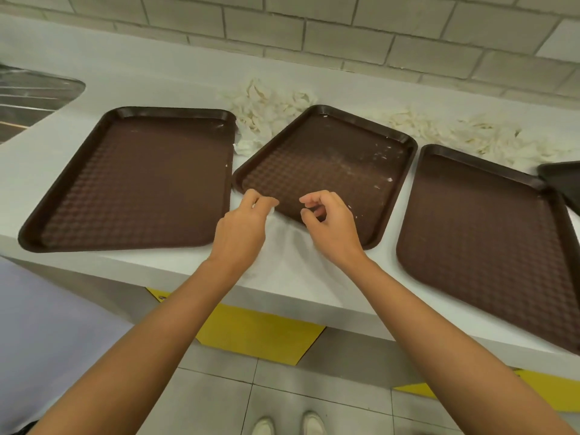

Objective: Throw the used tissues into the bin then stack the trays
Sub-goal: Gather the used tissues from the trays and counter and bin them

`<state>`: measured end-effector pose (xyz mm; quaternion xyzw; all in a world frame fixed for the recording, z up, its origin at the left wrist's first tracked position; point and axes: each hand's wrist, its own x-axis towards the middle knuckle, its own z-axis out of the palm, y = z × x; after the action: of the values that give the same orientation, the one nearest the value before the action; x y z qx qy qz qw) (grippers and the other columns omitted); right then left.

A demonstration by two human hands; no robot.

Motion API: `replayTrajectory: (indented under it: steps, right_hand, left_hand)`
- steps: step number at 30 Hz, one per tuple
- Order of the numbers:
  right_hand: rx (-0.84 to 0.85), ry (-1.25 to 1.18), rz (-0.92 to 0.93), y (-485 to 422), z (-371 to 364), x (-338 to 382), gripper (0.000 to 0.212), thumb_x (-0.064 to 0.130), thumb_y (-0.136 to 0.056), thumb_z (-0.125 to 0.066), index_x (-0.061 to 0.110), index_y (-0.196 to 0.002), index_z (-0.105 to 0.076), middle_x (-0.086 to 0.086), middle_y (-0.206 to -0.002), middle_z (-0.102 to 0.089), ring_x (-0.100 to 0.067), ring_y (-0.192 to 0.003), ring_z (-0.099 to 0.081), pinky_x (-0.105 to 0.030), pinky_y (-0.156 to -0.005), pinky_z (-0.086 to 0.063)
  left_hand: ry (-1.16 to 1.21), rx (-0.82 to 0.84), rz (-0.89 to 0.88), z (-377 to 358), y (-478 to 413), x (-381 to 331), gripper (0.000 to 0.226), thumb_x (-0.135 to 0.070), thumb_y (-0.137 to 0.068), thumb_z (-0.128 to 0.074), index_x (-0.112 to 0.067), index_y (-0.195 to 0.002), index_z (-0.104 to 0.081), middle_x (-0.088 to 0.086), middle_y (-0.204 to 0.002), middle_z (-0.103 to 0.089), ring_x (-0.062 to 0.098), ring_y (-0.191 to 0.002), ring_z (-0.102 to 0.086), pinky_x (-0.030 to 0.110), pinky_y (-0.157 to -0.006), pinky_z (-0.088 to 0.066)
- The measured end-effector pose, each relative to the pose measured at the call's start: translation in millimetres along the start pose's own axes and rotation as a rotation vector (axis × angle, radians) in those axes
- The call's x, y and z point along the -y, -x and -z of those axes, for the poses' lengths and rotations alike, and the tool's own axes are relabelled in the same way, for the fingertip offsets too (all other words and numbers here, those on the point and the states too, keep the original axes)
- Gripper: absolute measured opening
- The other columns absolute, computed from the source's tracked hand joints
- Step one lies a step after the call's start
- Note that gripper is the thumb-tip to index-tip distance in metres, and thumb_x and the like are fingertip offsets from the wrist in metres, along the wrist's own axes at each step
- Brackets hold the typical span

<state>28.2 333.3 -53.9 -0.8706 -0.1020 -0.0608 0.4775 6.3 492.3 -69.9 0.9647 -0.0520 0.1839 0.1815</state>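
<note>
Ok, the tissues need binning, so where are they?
Head view: the tissues lie on the counter by the wall, one heap behind the middle tray, another behind the right tray. The left hand seems to pinch a scrap.

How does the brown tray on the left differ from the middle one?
The left tray lies roughly in line with the counter edge; the middle tray is turned at an angle. The left tray looks almost clean; the middle tray is speckled with white tissue scraps. Both are brown, rimmed and textured.

A white counter (298, 277) bears brown trays (329, 158) in a row, with crumpled tissues (270, 111) heaped behind them.
</note>
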Motion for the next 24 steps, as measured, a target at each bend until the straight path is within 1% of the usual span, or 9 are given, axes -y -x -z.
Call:
replayTrajectory:
  steps: [3,6,8,10,13,16,19,21,24]
  right_hand:
    - [-0.012,0.0,0.0,-11.3,-3.5,4.4,0.017,0.014,-0.088,-0.056,0.02,-0.103,-0.062,0.008,-0.098,-0.054,-0.011,-0.089,-0.055,-0.015,-0.076,-0.043]
    - [-0.031,0.01,-0.004,-24.3,-8.8,8.9,0.017,0.014,-0.088,-0.056,0.02,-0.103,-0.062,0.007,-0.099,-0.054,-0.01,-0.089,-0.054,-0.013,-0.075,-0.042]
    - [-0.041,0.001,-0.011,-33.3,-11.9,10.2,0.017,0.015,-0.088,-0.056,0.02,-0.104,-0.062,0.006,-0.101,-0.055,-0.01,-0.09,-0.054,-0.015,-0.076,-0.043]
    - [-0.039,-0.007,-0.017,-43.7,-13.5,10.1,0.017,0.015,-0.088,-0.056,0.02,-0.104,-0.061,0.004,-0.102,-0.055,-0.011,-0.09,-0.054,-0.014,-0.076,-0.042]
    - [-0.029,0.005,-0.027,-63.4,-15.2,8.3,0.017,0.016,-0.089,-0.056,0.019,-0.104,-0.062,0.004,-0.103,-0.055,-0.01,-0.09,-0.053,-0.01,-0.072,-0.039]
    - [-0.001,0.025,-0.028,-89.8,-18.0,4.1,0.016,0.018,-0.089,-0.056,0.02,-0.104,-0.061,0.005,-0.104,-0.054,-0.01,-0.091,-0.053,-0.009,-0.071,-0.038]
    - [0.031,0.046,-0.02,-120.3,-21.6,-1.9,0.016,0.018,-0.089,-0.056,0.02,-0.104,-0.061,0.005,-0.103,-0.052,-0.01,-0.09,-0.052,-0.008,-0.071,-0.036]
    - [0.058,0.06,-0.012,-140.3,-24.5,-4.5,0.018,0.018,-0.089,-0.056,0.019,-0.107,-0.061,0.004,-0.104,-0.052,-0.01,-0.091,-0.052,-0.01,-0.072,-0.035]
    - [0.128,0.121,0.017,-169.5,-33.7,-7.7,0.026,0.021,-0.089,-0.057,0.017,-0.115,-0.059,0.0,-0.111,-0.053,-0.013,-0.099,-0.051,-0.019,-0.083,-0.039]
  left_hand:
    - [0.047,-0.028,-0.023,2.5,-17.9,4.0,0.023,-0.007,-0.093,-0.052,-0.012,-0.113,-0.061,0.009,-0.105,-0.056,0.034,-0.06,-0.058,0.036,-0.049,-0.041]
    - [0.152,-0.113,-0.035,6.7,-34.7,4.5,0.02,-0.019,-0.095,-0.052,-0.007,-0.101,-0.067,0.011,-0.097,-0.06,0.028,-0.067,-0.059,0.038,-0.061,-0.046]
    - [0.218,-0.131,0.0,8.5,-45.9,8.1,0.025,-0.025,-0.094,-0.053,-0.006,-0.091,-0.069,0.01,-0.089,-0.061,0.019,-0.07,-0.057,0.031,-0.066,-0.046]
    - [0.239,-0.133,0.046,8.8,-57.1,12.0,0.033,-0.032,-0.093,-0.054,-0.007,-0.078,-0.069,0.004,-0.077,-0.058,0.011,-0.068,-0.051,0.022,-0.067,-0.038]
    - [0.267,-0.151,0.11,7.1,-73.9,17.4,0.044,-0.035,-0.094,-0.052,-0.009,-0.06,-0.061,-0.004,-0.062,-0.048,0.007,-0.056,-0.043,0.018,-0.063,-0.03]
    - [0.299,-0.192,0.126,4.4,-93.1,21.0,0.051,-0.03,-0.093,-0.054,-0.02,-0.046,-0.039,-0.013,-0.046,-0.035,0.005,-0.042,-0.036,0.01,-0.052,-0.029]
    - [0.349,-0.195,0.176,-1.7,-114.8,24.1,0.056,-0.029,-0.094,-0.053,-0.029,-0.045,-0.027,-0.015,-0.038,-0.029,0.009,-0.035,-0.041,0.008,-0.046,-0.031]
    - [0.361,-0.181,0.218,-6.1,-129.3,29.0,0.053,-0.032,-0.095,-0.051,-0.029,-0.046,-0.029,-0.012,-0.036,-0.033,0.011,-0.034,-0.04,0.011,-0.046,-0.032]
    - [0.351,-0.172,0.26,-12.6,-148.0,40.7,0.048,-0.033,-0.093,-0.052,-0.023,-0.049,-0.036,-0.006,-0.039,-0.037,0.013,-0.038,-0.039,0.022,-0.049,-0.031]
